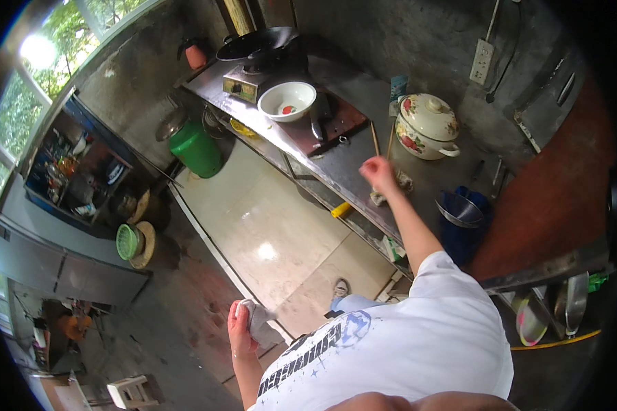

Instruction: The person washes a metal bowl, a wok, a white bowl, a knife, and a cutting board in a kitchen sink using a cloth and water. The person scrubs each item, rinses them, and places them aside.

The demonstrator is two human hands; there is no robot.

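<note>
My left hand [240, 331] is closed around a crumpled grey-white cloth [259, 321], held low over the floor in front of my shirt. Over the metal counter [334, 169], my right hand [378, 174] is a little blurred, fingers curled. Two wooden chopsticks [375, 137] spread out from it, away from me. Under that wrist a crumpled rag [405, 182] lies on the counter. Just beyond, to the right, stands a lidded enamel pot [425, 126] with red flowers. To the left, a white enamel basin [287, 101] and a knife [315, 123] rest on a dark red cutting board [342, 128].
A wok [259, 45] sits on a gas stove [247, 85] at the counter's far end. Near my right arm are a blue container [463, 236] and a metal strainer [460, 213]. A yellow handle [341, 209] juts from the lower shelf. A green bin [195, 149] stands on the floor.
</note>
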